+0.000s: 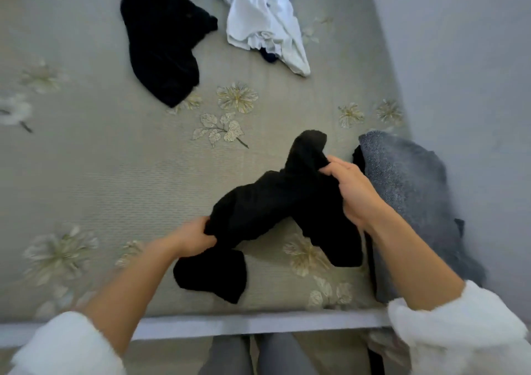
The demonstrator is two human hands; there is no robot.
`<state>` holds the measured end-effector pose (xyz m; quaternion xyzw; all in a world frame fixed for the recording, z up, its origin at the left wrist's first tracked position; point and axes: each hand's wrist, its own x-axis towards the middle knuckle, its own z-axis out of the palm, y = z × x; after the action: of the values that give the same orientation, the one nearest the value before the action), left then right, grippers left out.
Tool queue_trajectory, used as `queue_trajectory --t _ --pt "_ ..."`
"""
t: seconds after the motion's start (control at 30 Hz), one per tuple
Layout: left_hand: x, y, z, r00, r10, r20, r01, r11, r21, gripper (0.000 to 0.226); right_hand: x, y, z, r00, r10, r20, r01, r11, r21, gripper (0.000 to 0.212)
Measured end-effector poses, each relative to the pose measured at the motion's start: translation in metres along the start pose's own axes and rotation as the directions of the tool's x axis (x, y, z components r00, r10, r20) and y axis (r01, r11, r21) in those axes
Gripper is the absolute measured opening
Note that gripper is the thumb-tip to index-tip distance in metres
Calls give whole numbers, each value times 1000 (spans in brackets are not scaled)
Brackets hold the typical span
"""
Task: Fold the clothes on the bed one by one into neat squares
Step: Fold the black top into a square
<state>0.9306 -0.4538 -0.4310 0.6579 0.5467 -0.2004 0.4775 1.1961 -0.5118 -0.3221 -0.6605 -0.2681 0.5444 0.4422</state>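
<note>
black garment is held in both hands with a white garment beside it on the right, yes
No: the head view shows a grey garment beside it on the right. The left hand and right hand do hold the black garment.

No readable txt, labels or nos. anywhere; frame's maybe too blurry.

Both hands hold 1 black garment point(275, 211) bunched above the floral bed cover point(115, 159): the left hand point(192, 238) grips its lower end, the right hand point(349, 190) pinches its upper part. A grey garment point(408, 179) lies just right of it; another black piece point(163, 47) and a white one point(264, 21) lie farther up the bed.
</note>
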Motion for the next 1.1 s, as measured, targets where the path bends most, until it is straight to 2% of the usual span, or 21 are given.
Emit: queue_trajectory --t 0.07,0.13,0.27,0.3,0.37,0.47,0.5,0.6,0.67,0.73,0.77,0.8,0.87,0.9,0.97,1.03,1.1 --pt "-22 30 -4 971 83 -225 -119 981 -153 75 -26 -29 -5 995 -14 102 16 1000 -16 27" --pt "-40 57 -9 926 157 -343 -251 935 -251 84 -47 -52 -15 984 -15 178 17 1000 -9 21" --pt "-71 101 -21 872 347 -346 -472 784 -403 102 -86 -91 -41 939 -49 339 58 998 -17 25" --pt "-79 111 -24 866 384 -321 -496 744 -448 104 -93 -98 -49 926 -73 370 97 994 -47 36" --pt "-93 130 -28 851 455 -263 -523 684 -508 93 -104 -107 -62 898 -104 427 150 986 -75 48" --pt "-116 154 -32 797 582 -162 -571 637 -518 33 -115 -116 -79 889 -119 442 181 978 -101 31" --pt "-123 161 -34 780 603 -169 -591 618 -519 25 -118 -118 -86 891 -117 438 183 977 -111 27" --pt "-138 175 -52 742 614 -268 -645 544 -538 25 -119 -116 -107 932 -62 356 155 958 -239 21" --pt "-155 187 -68 711 626 -320 -691 539 -482 22 -113 -110 -122 958 23 284 131 849 -512 35" --pt "-172 201 -80 679 663 -314 -732 580 -358 16 -106 -110 -126 961 128 247 106 652 -751 47" --pt "-178 209 -82 668 686 -289 -744 604 -286 14 -102 -111 -122 954 168 249 87 638 -765 56" --pt "-183 217 -82 662 704 -257 -749 626 -216 13 -100 -113 -115 945 172 277 86 689 -720 69" --pt "-188 231 -80 655 726 -211 -755 641 -136 11 -95 -118 -95 918 65 392 173 823 -541 90" --pt "-191 237 -78 643 736 -210 -764 634 -117 10 -90 -118 -86 900 7 435 221 854 -471 90" --pt "-194 246 -78 626 745 -230 -774 629 -71 8 -83 -117 -74 890 -69 451 278 865 -417 72" --pt "-199 248 -80 610 749 -259 -782 622 -41 12 -78 -118 -68 907 -113 406 304 842 -446 41" --pt "-202 241 -83 605 734 -308 -787 609 -95 16 -79 -122 -68 908 -145 394 334 819 -467 27"
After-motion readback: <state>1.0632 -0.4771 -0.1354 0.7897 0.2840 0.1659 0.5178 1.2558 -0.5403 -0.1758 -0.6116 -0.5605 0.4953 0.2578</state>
